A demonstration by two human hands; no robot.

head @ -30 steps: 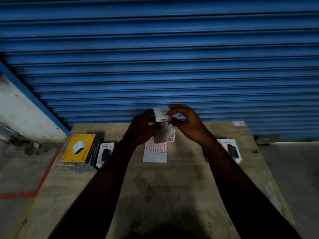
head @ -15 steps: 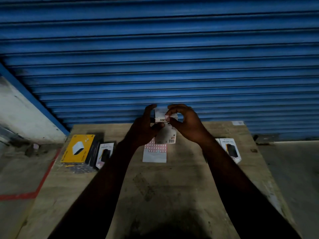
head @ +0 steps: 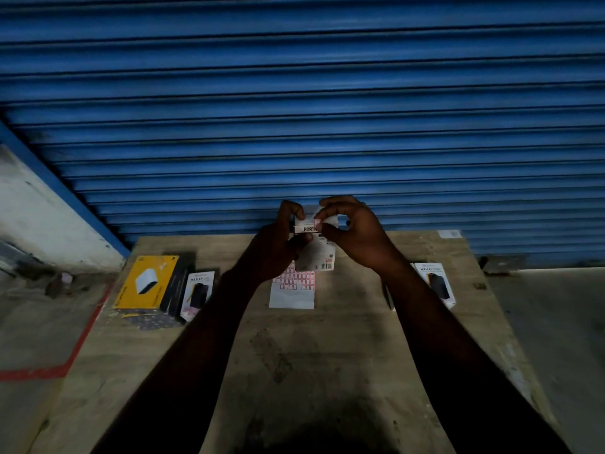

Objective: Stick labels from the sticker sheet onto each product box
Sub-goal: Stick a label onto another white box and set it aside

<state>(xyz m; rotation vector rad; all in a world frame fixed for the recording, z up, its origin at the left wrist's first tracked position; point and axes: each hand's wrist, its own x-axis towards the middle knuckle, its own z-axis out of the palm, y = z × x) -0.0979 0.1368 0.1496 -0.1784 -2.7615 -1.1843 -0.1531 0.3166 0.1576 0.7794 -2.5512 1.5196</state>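
1. A blue shutter (head: pixel 327 109) fills the background.
2. A worn wooden table (head: pixel 311 355) stands right in front of it.
3. A white wall (head: pixel 39 217) rises at the left.
4. A red line (head: pixel 87 329) marks the concrete floor (head: pixel 556 322).

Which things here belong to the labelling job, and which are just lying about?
For the job: held box, gripped by the left hand; label, pinched by the right hand; sticker sheet; yellow box; left white box; right white box.

Lying about: red floor tape; paper scrap on the far corner of the table; small debris on the floor at left.
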